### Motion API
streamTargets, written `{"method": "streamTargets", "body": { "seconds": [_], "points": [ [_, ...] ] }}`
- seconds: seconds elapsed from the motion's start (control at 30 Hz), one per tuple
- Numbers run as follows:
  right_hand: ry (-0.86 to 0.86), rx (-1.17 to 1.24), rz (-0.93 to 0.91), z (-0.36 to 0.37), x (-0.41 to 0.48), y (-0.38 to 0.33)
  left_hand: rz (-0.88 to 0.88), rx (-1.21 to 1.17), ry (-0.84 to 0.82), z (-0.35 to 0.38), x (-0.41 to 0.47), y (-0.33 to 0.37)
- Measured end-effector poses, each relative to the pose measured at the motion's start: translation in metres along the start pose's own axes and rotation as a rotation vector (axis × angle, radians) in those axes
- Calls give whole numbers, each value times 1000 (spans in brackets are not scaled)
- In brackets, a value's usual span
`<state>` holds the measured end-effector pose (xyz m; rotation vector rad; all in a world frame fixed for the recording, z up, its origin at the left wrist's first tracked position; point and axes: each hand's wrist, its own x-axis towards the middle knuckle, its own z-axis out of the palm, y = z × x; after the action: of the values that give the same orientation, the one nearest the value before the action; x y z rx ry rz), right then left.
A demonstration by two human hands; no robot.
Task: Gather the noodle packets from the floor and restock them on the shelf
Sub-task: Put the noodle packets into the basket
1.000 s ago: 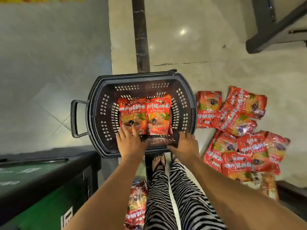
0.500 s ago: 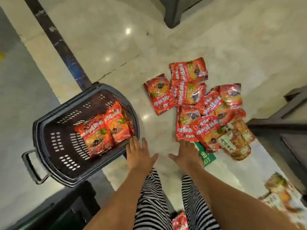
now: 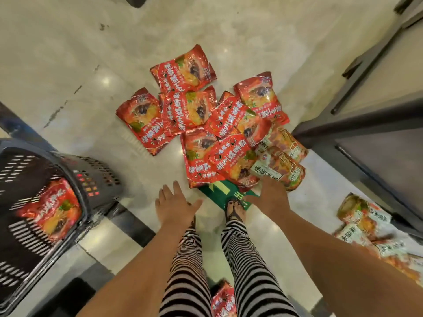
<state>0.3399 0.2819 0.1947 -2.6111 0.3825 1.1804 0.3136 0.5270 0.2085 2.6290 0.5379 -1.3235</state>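
Just beyond left grip [image 3: 176,207] and right grip [image 3: 270,197], noodle packets [image 3: 199,110] lie heaped on the floor [image 3: 68,65].
Left grip spreads wide, empty; right grip's fingertips are foreshortened against the heap's near edge, so its hold cannot be told. Far left of both, a blurred basket [image 3: 98,179] is cropped.

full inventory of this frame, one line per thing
red noodle packets: at least seven, red, overlapping pile, floor centre
orange-and-white packets: about two, against the pile's right edge
blurred packets: several, orange-white, floor by shelf base, right
basket: one, dark plastic, left
basket packet: at least one, red, inside basket
lone packet: one, red, between the legs, bottom edge
floor sticker: one, green, partly under the pile
shelf unit: one, dark frame, right
left hand: open, over bare floor
right hand: open, fingers at the pile's near edge
legs: two, striped trousers, sandals
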Motion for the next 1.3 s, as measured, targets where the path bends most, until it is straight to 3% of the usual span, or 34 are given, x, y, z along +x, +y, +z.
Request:
{"method": "streamTargets", "body": {
  "seconds": [0.33,0.5,0.6,0.73,0.9,1.03,1.2,1.3],
  "points": [
    [-53,177,-22,110,218,34,-35,-208,117,122,227,42],
    [156,271,-112,151,318,45,-15,-429,246,170,325,44],
    [204,224,-117,164,342,48,-28,-565,300,189,357,36],
    [254,193,-145,169,358,51,-13,-861,233,209,380,18],
    [157,257,-155,159,364,51,104,-1086,167,216,385,7],
    [119,299,-214,153,357,49,198,-960,88,185,382,-2],
    [142,338,-277,150,343,40,325,-372,35,100,390,-27],
    [201,433,-258,142,338,37,370,-136,8,74,405,-26]
  ]
}}
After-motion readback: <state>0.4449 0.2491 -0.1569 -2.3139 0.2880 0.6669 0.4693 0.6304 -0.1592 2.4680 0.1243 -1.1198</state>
